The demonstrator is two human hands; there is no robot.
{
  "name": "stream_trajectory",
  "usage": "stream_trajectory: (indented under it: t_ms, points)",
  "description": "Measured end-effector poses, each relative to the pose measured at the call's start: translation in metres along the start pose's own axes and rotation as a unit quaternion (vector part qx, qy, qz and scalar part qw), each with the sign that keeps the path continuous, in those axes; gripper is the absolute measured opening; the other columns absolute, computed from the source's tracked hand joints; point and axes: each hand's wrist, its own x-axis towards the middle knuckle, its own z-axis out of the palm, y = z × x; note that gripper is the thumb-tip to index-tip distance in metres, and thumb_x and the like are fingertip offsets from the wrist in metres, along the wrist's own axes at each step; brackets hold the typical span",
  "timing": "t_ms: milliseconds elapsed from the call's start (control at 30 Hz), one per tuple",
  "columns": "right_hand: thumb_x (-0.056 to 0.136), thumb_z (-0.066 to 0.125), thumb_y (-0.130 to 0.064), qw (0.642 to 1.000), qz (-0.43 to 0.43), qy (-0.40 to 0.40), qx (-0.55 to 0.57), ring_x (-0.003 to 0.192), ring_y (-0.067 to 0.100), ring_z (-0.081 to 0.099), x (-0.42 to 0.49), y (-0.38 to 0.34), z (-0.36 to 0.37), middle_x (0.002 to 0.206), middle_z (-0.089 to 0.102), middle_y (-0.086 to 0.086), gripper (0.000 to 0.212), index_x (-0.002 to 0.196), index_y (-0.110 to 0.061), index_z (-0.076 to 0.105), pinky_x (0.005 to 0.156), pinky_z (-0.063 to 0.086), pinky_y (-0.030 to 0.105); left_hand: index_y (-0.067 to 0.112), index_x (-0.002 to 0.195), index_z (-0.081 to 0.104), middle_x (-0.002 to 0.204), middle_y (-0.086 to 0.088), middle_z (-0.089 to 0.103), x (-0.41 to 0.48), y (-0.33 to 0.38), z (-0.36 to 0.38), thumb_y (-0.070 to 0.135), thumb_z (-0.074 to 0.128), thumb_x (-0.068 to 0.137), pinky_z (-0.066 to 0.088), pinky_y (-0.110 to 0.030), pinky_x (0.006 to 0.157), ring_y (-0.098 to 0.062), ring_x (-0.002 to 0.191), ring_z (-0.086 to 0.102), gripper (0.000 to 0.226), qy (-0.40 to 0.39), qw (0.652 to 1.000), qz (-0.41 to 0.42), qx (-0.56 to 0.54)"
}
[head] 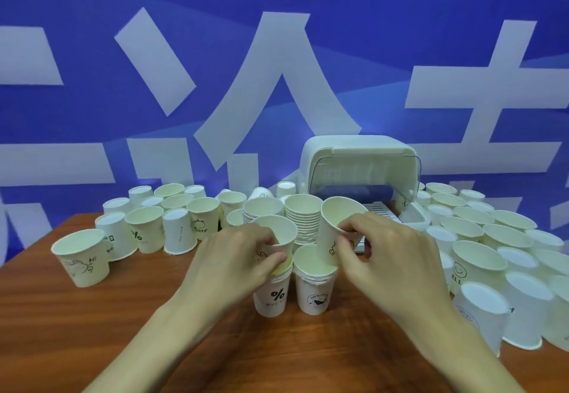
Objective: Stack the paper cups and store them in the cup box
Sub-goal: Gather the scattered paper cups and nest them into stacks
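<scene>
The right hand (385, 254) pinches a tilted white paper cup (337, 229) just above the whale-printed stack (314, 285); the left hand (234, 263) grips another white cup (277, 235) entering the percent-marked stack (272, 295).

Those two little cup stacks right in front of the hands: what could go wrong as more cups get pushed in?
1. The right hand holds its cup tilted over the right stack; it could jam or crush the rim.
2. Pressing down with the left hand might topple the narrow left stack.
3. Either forearm could knock over the loose cups crowded close on both sides.
</scene>
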Motion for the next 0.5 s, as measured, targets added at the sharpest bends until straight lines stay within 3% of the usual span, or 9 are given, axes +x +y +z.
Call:
stream_trajectory:
  t_ms: [67,167,267,400,500]
  points:
    - [0.082,0.057,-0.040,1.000,-0.010,-0.005,0.009,0.067,0.010,0.057,0.000,-0.002,0.001,0.076,0.062,-0.011,0.009,0.084,-0.032,0.061,0.051,0.047,0.034,0.036,0.078,0.059,0.075,0.019,0.059,-0.001,-0.002,0.002,0.060,0.057,0.080,0.045,-0.029,0.061,-0.007,0.078,0.058,0.024,-0.014,1.000,-0.001,0.016]
    - [0.083,0.058,-0.040,0.999,-0.024,-0.014,0.015,0.067,0.009,0.056,-0.001,-0.005,0.004,0.077,0.063,-0.012,0.009,0.085,-0.032,0.062,0.052,0.047,0.033,0.035,0.081,0.065,0.078,0.020,0.063,-0.004,-0.006,0.007,0.076,0.032,0.079,0.048,-0.029,0.063,-0.003,0.076,0.058,0.052,-0.027,0.999,-0.001,0.033]
    - [0.082,0.059,-0.040,0.999,-0.027,-0.021,0.012,0.069,0.008,0.057,-0.002,-0.007,0.007,0.078,0.063,-0.012,0.009,0.085,-0.033,0.062,0.052,0.046,0.032,0.033,0.082,0.065,0.080,0.013,0.064,-0.008,-0.010,0.014,0.076,0.015,0.080,0.050,-0.035,0.065,-0.008,0.077,0.059,0.067,-0.051,0.997,0.002,0.065]
    - [0.083,0.055,-0.051,0.996,-0.036,-0.074,0.023,0.069,0.004,0.056,-0.002,-0.010,0.014,0.075,0.061,-0.017,0.018,0.087,-0.036,0.064,0.055,0.045,0.030,0.031,0.081,0.061,0.081,0.009,0.065,-0.011,-0.017,0.025,0.075,0.012,0.081,0.049,-0.035,0.064,-0.013,0.077,0.060,0.066,-0.070,0.994,0.005,0.080]
    - [0.086,0.042,-0.062,0.987,-0.027,-0.153,0.041,0.077,0.003,0.058,-0.003,-0.010,0.021,0.088,0.064,-0.023,0.029,0.095,-0.044,0.063,0.065,0.048,0.032,0.028,0.075,0.055,0.076,0.005,0.063,-0.013,-0.017,0.031,0.072,0.019,0.085,0.042,-0.033,0.055,-0.017,0.073,0.059,0.057,-0.064,0.995,0.004,0.073]
